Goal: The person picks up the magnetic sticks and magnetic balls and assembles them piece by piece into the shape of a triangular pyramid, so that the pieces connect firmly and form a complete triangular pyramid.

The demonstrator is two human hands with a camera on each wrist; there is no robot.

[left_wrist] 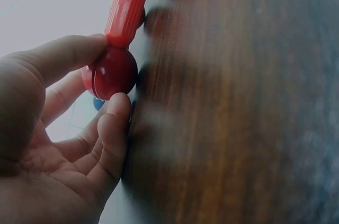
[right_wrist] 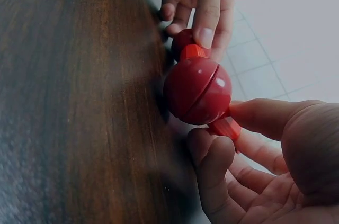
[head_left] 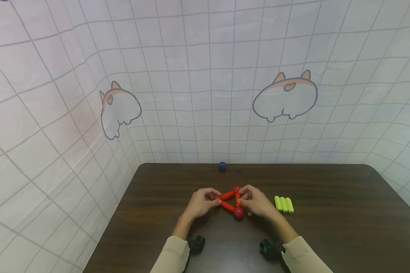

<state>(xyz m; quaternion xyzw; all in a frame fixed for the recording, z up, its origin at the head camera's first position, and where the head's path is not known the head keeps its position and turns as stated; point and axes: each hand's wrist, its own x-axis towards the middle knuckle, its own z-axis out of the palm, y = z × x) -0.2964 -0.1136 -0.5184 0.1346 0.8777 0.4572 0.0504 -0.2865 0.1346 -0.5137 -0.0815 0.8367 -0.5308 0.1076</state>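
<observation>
Three red balls and three red rods are joined into a triangle low over the dark table. My left hand (head_left: 201, 203) pinches the left ball (left_wrist: 115, 73) between thumb and fingers, close to where a ribbed rod (left_wrist: 127, 9) meets it. On the other side, my right hand (head_left: 258, 203) holds the right-hand rod (head_left: 237, 199) with thumb and fingers. That rod links the far ball (head_left: 237, 189) to the near ball (head_left: 238, 213). Seen from the right wrist, the near ball (right_wrist: 198, 90) shows a seam and hides part of the rod behind it.
Three yellow-green rods (head_left: 284, 204) lie side by side to the right of my right hand. A blue ball (head_left: 222, 165) sits at the table's back edge. Behind the table (head_left: 338, 227) hangs a white gridded cloth (head_left: 198, 87).
</observation>
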